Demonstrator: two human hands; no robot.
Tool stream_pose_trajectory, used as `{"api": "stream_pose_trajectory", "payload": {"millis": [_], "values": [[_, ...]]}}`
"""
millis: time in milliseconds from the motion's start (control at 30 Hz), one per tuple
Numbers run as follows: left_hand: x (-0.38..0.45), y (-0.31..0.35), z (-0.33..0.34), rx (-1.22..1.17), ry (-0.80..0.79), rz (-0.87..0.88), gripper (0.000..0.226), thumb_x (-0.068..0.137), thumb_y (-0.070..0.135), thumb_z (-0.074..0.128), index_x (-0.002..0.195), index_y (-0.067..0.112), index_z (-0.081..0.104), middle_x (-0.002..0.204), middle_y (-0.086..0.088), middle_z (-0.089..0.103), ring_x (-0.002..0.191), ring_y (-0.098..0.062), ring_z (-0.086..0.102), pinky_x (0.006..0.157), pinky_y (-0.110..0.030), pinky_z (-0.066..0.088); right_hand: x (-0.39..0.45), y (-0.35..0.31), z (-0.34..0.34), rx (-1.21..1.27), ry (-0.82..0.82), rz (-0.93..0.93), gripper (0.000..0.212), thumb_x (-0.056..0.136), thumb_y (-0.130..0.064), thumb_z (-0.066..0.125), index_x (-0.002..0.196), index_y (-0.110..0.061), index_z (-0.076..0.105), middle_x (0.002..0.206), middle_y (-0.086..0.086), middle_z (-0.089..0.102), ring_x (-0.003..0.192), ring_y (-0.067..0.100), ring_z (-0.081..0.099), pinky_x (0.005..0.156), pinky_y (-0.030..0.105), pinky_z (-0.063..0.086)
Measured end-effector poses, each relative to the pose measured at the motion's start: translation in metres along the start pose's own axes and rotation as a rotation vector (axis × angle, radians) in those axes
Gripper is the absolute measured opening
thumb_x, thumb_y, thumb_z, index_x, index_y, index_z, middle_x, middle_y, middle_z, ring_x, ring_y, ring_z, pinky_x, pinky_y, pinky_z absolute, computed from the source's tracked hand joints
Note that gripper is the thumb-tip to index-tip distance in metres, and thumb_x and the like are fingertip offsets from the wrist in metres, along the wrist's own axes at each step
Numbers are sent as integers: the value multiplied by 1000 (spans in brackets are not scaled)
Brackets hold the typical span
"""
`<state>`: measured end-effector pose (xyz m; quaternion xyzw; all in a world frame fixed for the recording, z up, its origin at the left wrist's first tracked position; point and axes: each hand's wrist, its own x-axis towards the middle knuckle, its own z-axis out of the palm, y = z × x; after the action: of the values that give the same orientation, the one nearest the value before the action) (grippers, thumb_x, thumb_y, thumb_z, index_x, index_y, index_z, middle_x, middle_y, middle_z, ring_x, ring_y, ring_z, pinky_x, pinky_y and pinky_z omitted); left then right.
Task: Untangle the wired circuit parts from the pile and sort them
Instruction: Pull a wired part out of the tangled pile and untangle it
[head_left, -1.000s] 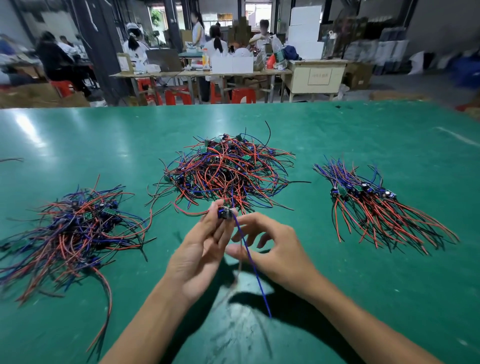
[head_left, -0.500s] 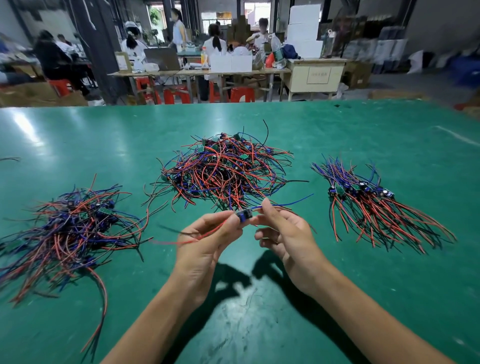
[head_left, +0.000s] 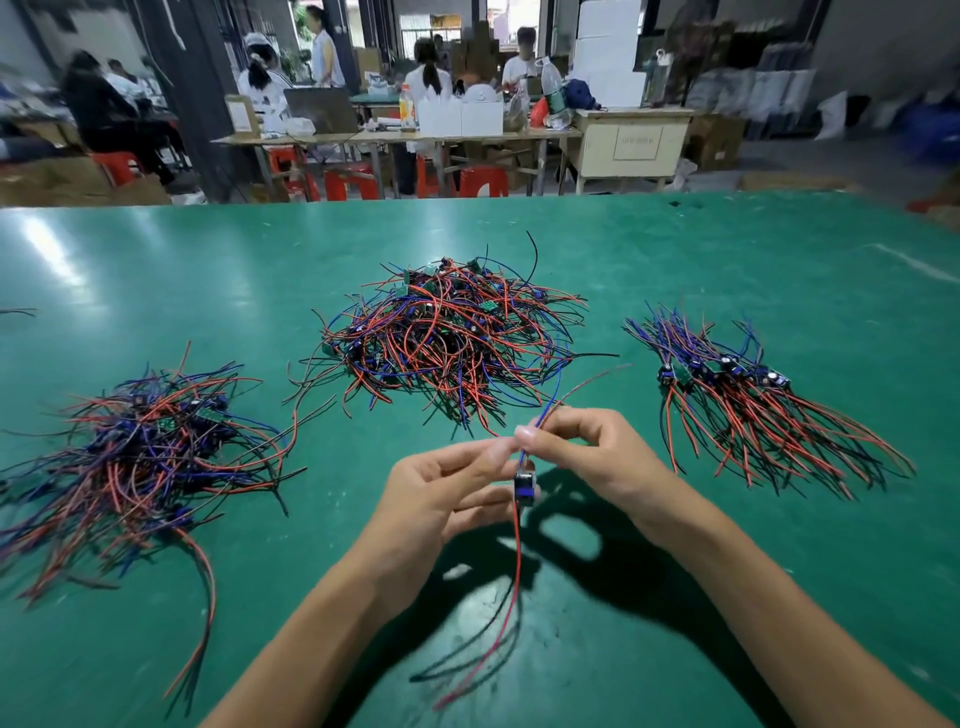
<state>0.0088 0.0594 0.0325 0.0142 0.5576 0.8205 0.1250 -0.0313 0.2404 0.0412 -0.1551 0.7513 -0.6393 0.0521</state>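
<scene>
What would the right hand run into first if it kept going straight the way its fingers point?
Probably the left hand: the right hand points leftward, its fingertips pinching the wires of the circuit part right beside the left hand's fingertips. Depth between them is hard to judge.

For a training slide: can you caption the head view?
Right hand pinches one part's wires, left hand alongside, between three piles on a green table.

glossy green table mat, plastic-sheathed wires
</scene>
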Motion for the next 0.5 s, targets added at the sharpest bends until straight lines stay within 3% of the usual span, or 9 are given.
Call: {"api": "stream_pose_trajectory", "payload": {"millis": [100, 200, 267, 333, 500], "values": [[-2, -2, 0, 67, -1, -32, 33, 82, 29, 74, 108, 8, 78, 109, -15, 76, 86, -28, 76, 68, -24, 58, 0, 6, 1, -123, 17, -83, 27, 82, -44, 75, 77, -17, 78, 90, 4, 74, 85, 20, 68, 79, 45, 53], [-1, -2, -3, 74, 55, -69, 31, 79, 25, 75, 100, 3, 79, 102, -20, 76, 81, -28, 77, 65, -25, 59, 2, 13, 4, -199, 68, -109, 10, 88, -37, 75, 85, -29, 80, 97, -10, 75, 90, 12, 68, 70, 26, 48], [-1, -2, -3, 103, 80, -50, 30, 76, 27, 77, 95, 5, 80, 98, -20, 77, 78, -27, 76, 63, -24, 58, 2, 15, 8, -188, 34, -99, 17, 93, -40, 67, 95, -29, 80, 100, -11, 76, 89, 5, 66, 69, 17, 45], [-2, -3, -2, 139, 109, -5, 30, 74, 30, 77, 94, 8, 81, 95, -18, 77, 75, -25, 76, 63, -23, 57, 0, 14, 14, -132, 0, -57, 27, 95, -42, 60, 101, -25, 80, 97, -11, 77, 90, 1, 68, 76, 13, 47], [-1, -3, -3, 161, 170, 49, 18, 82, 22, 76, 93, 8, 81, 89, -18, 77, 69, -23, 74, 62, -23, 57, 0, 16, 21, 20, 132, 16, 28, 82, -45, 73, 84, -17, 76, 78, -1, 76, 69, 9, 65, 65, 19, 48]]}}
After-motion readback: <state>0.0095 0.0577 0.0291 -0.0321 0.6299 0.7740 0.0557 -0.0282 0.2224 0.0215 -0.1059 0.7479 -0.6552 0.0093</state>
